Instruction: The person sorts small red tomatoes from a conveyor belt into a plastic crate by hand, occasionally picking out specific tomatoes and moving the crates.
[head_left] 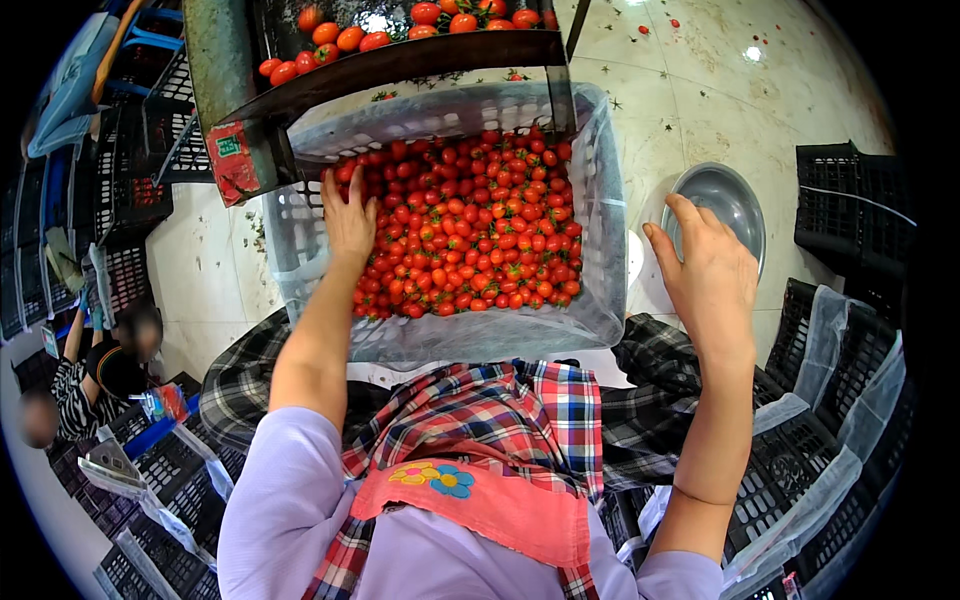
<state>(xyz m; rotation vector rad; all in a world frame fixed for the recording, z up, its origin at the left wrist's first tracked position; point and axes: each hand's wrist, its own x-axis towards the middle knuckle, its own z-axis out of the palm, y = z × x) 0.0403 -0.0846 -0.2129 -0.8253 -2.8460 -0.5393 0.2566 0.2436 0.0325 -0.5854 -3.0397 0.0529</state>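
Observation:
Small red cherry tomatoes [470, 225], some with green stems, fill a large crate [596, 240] lined with clear plastic in front of me. My left hand [350, 222] reaches over the crate's left side, its spread fingers at the edge of the tomato heap. Nothing shows between them, though the fingertips are partly among the fruit. To the right of the crate, my right hand [705, 270] is raised near a grey metal bowl [738, 205], covering part of it. Its thumb and fingers are apart and hold nothing I can see.
A dark metal chute [400, 62] with more tomatoes overhangs the crate's far side. Black plastic crates [850, 205] stand at both sides. People [100, 370] are at the far left. Fallen stems and tomatoes dot the tiled floor [640, 110].

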